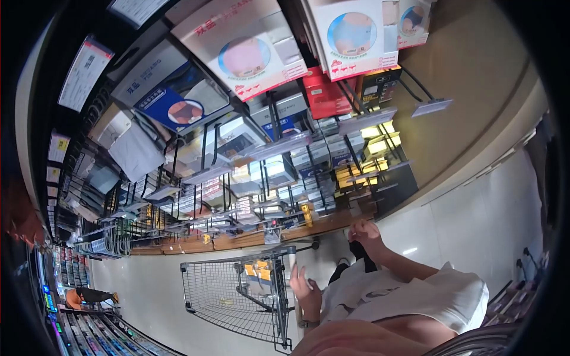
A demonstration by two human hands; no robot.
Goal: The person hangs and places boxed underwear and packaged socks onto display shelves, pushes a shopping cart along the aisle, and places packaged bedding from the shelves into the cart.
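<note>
My left hand point(304, 288), with a band on its wrist, is beside the handle end of a wire shopping cart point(222, 296). Its fingers are stretched and apart, with nothing visible in them. Closer to the shelf's lower edge, my right hand point(365, 233) is raised, its fingers loosely bent and holding nothing that I can see. Orange-and-dark packages point(257, 272) show at the handle end of the cart. Both hands are apart from the boxed goods on the hooks.
Boxed garments point(243, 56) and a red box point(325, 95) hang on long metal hooks along the shelf. Yellow packs point(380, 139) hang lower. The pale tiled floor point(142, 279) runs past the cart. A person in orange point(74, 298) is farther down the aisle.
</note>
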